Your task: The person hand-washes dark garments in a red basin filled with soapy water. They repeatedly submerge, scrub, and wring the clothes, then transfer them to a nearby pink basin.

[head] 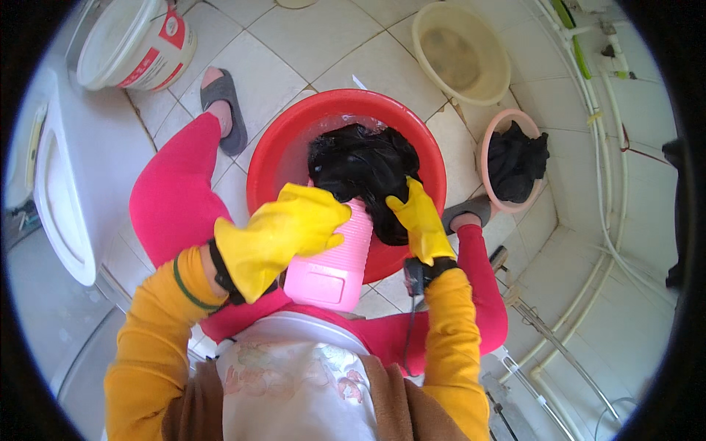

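Note:
A red plastic basin (345,99) stands on the floor between my legs with water in it. A pink ribbed washboard (336,264) leans from my lap into the basin. Wet black cloth (364,160) lies bunched over the washboard's far end and down its right side. My left hand (287,231), in a yellow rubber glove, rests on the washboard's left part just below the cloth; whether its fingers grip anything is unclear. My right hand (416,220), gloved the same way, is at the cloth's right edge, thumb apart, its fingertips partly hidden against the cloth.
A pink basket (484,160) with dark cloth stands at the right. Beyond it is a cream basin (422,49) holding some liquid. A white bucket (138,60) stands at the upper left, near a white ceramic fixture (69,220). Pipes (601,160) run along the right wall.

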Tool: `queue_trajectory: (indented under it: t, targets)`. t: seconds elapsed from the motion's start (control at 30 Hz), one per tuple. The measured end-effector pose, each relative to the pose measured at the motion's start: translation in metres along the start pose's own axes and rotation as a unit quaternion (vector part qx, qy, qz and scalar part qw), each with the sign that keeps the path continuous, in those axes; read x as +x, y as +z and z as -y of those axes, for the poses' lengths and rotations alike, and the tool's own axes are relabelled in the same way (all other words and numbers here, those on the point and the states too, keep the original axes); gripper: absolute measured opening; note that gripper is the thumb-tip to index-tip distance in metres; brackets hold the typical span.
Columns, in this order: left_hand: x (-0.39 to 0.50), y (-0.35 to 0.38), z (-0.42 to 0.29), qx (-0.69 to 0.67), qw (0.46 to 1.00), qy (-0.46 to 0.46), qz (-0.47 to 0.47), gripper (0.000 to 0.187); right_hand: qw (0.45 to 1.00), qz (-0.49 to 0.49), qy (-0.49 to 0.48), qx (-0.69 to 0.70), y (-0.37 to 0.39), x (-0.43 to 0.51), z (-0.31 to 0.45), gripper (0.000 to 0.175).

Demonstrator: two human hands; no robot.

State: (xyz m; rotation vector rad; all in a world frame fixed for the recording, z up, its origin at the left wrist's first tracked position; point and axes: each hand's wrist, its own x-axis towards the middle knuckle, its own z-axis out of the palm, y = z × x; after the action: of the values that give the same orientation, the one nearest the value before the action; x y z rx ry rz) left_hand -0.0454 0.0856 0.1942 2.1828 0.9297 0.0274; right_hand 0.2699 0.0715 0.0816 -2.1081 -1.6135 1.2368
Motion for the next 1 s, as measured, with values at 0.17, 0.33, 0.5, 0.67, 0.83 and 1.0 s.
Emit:
queue_trajectory:
  t: [0.17,0.33,0.5,0.67,0.83,1.0]
  targets:
    - [-0.025,-0.007,0.021,-0.045,0.993,0.037,-0.098,0.036,0.950,-0.007,-0.292,-0.109,-0.080,-0.044,0.088,0.061]
    - [-0.033,-0.009,0.042,-0.301,0.940,-0.159,0.007,0.035,0.828,0.064,-0.412,-0.374,-0.144,-0.102,0.203,0.044]
    - [0.009,0.025,0.064,-0.706,0.619,0.049,0.341,0.067,0.713,0.033,-0.490,-0.500,-0.163,-0.142,0.267,0.031]
    - [0.017,0.065,0.025,-0.892,0.334,-0.073,0.295,0.116,0.698,-0.032,-0.563,-0.441,-0.142,-0.181,0.288,0.031]
    - [0.020,0.061,-0.021,-0.976,0.004,0.028,0.214,0.080,0.785,-0.091,-0.527,-0.314,-0.084,-0.218,0.268,0.028]
    - [0.028,0.071,-0.040,-0.845,0.520,0.000,-0.122,0.054,0.871,-0.164,-0.430,-0.173,-0.043,-0.230,0.239,0.043]
